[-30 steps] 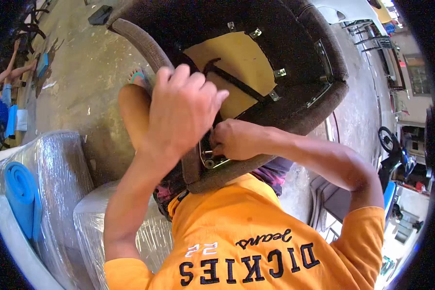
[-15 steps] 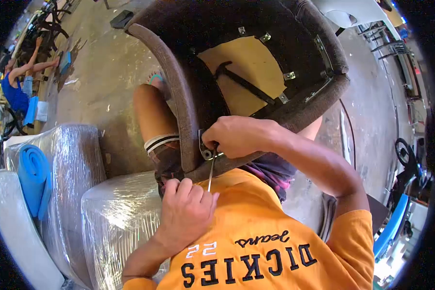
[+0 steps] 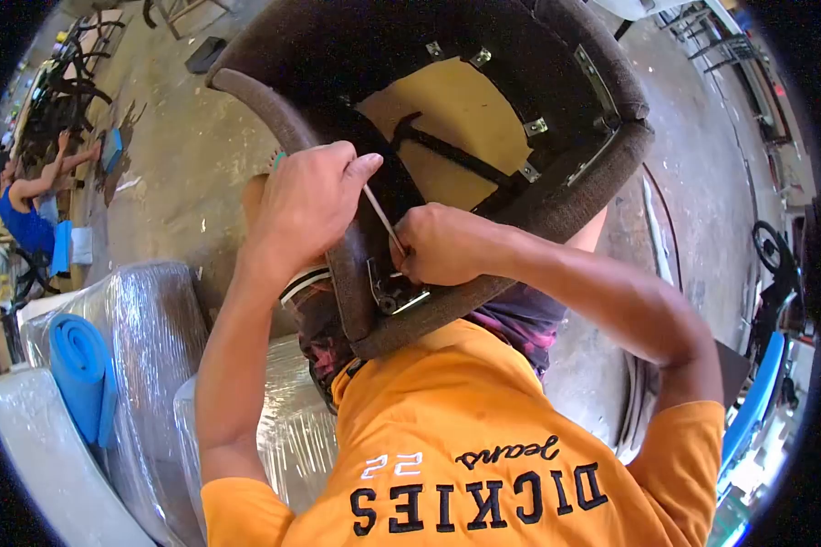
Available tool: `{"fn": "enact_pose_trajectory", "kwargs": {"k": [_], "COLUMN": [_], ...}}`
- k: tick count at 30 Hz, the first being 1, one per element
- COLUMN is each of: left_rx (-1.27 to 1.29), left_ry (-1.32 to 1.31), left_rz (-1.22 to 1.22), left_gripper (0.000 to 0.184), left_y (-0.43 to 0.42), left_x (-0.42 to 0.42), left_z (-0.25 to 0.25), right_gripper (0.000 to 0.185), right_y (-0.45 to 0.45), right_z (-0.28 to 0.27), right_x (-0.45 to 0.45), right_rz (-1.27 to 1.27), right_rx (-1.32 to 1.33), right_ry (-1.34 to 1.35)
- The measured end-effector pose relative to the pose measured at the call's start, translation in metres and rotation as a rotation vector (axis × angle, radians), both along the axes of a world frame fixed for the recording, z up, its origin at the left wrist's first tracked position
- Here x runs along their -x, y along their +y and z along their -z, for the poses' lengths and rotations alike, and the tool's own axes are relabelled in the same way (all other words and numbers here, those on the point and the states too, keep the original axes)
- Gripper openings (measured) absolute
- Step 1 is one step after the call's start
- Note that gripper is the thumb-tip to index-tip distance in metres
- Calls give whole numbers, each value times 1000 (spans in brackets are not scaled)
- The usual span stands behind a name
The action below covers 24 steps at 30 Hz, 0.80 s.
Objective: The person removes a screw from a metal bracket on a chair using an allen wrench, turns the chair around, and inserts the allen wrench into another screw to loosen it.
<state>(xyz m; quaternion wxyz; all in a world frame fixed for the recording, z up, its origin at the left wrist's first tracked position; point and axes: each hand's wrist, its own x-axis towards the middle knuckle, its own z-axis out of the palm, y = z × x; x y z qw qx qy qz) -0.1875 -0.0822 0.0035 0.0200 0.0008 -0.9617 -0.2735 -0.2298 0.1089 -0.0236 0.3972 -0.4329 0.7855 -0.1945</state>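
A dark brown upholstered chair shell point(image 3: 593, 178) rests across my lap, its inside facing up. My left hand point(image 3: 306, 205) is closed over one end of a thin metal rod-like tool point(image 3: 381, 214), above the shell's left side. The tool's other end runs to my right hand point(image 3: 442, 242), whose closed fingers pinch it; its tip is hidden. Just below my right hand, a metal bracket point(image 3: 392, 301) with a round hole sits in the shell's near left corner. Inside the shell, a dark hammer point(image 3: 456, 155) lies over a tan panel point(image 3: 465, 100).
Plastic-wrapped furniture pieces point(image 3: 155, 319) and a rolled blue foam sheet point(image 3: 82, 378) stand at my left. Further off on the left, a person in a blue top point(image 3: 27, 219) sits low. More metal brackets point(image 3: 597, 82) line the shell. A cable point(image 3: 670, 237) runs along the floor at right.
My left hand has swung from below the bracket, near my shirt, up to the shell's left side, turning the tool's angle. My right hand has shifted slightly up and right, uncovering the bracket more.
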Motion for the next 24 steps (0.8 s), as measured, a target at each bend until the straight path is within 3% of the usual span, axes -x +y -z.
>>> {"fn": "enact_pose_trajectory", "kwargs": {"k": [3,5,7,21,24], "left_rx": [115,149,204,443,503], "left_ry": [-18,-41,119,141,156], "left_rz": [83,117,162,196,220], "left_gripper": [41,40,36,32,31], "left_y": [4,5,5,12,15], "left_x": [7,8,9,24,24], "left_z": [18,27,32,41,44], "right_gripper": [27,33,31,28,37], "right_y": [-7,-13,-16,-20,-21], "right_z": [12,11,23,14,16], "right_x": [0,-1,-1,-3,-4], "right_rz": [62,-95,-104,45,46], "right_rx": [-134,-181,-210,-261,-316], "right_ry": [-75,13,10,-69,-61]}}
